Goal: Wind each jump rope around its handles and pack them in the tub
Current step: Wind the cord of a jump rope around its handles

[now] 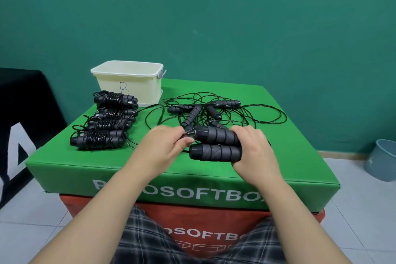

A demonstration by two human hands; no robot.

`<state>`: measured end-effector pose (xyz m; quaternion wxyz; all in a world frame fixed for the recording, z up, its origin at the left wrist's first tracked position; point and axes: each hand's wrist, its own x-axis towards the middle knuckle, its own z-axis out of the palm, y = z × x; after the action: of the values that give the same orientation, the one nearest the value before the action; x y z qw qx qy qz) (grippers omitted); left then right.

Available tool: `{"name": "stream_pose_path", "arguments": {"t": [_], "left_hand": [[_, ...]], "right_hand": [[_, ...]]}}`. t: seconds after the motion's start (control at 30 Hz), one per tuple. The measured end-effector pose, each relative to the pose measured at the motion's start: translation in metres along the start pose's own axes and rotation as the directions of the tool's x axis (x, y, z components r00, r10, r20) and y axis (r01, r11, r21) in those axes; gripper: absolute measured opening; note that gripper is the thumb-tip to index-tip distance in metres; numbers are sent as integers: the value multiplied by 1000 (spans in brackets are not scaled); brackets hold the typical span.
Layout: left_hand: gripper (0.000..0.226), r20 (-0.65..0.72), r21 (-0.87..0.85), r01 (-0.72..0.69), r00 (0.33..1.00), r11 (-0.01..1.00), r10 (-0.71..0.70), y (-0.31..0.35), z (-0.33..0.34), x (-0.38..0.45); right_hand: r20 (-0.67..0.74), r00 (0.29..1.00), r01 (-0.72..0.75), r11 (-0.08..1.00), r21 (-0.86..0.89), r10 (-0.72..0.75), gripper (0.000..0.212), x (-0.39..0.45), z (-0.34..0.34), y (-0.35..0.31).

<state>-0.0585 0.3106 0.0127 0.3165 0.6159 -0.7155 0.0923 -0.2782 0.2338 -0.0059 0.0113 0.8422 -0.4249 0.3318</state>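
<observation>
My right hand (254, 150) grips two black foam jump-rope handles (215, 143) held side by side, their cord ends pointing left. My left hand (166, 146) pinches the thin black cord right at those cord ends. Behind my hands lies a tangle of loose ropes and handles (214, 109) on the green soft box (107, 165). Several wound ropes (107, 122) lie in a row on the box's left side. The cream tub (128, 81), marked with a B, stands at the far left corner, just behind the wound ropes.
The green box sits on a red one (203, 218). A blue bucket (383, 158) stands on the tiled floor at the right. A black mat (23, 113) leans at the left. A green wall is behind.
</observation>
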Motion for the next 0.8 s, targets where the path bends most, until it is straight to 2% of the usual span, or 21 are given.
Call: {"name": "stream_pose_path", "arguments": {"t": [0.17, 0.23, 0.43, 0.53, 0.63, 0.73, 0.8], "left_hand": [[74, -31, 90, -10, 999, 996, 12, -11, -13, 0], [67, -19, 67, -25, 999, 997, 26, -10, -12, 2], [81, -28, -31, -11, 1000, 999, 10, -8, 4, -7], [77, -50, -99, 9, 999, 995, -14, -7, 14, -11], [68, -56, -85, 38, 998, 996, -43, -9, 18, -11], [58, -49, -30, 74, 996, 997, -76, -8, 22, -13], [47, -40, -65, 101, 994, 993, -104, -1, 27, -16]], "right_hand": [[17, 998, -61, 997, 36, 61, 53, 5, -13, 26], [28, 997, -80, 995, 57, 79, 54, 7, -12, 28], [31, 992, -128, 973, 192, 124, 52, 5, -8, 26], [83, 983, -183, 929, 322, 165, 49, 2, -5, 19], [141, 961, -275, 838, 471, 236, 47, 0, -10, 13], [187, 948, -317, 787, 529, 256, 44, 1, -15, 8], [223, 940, -341, 760, 553, 259, 40, 0, -15, 2]]}}
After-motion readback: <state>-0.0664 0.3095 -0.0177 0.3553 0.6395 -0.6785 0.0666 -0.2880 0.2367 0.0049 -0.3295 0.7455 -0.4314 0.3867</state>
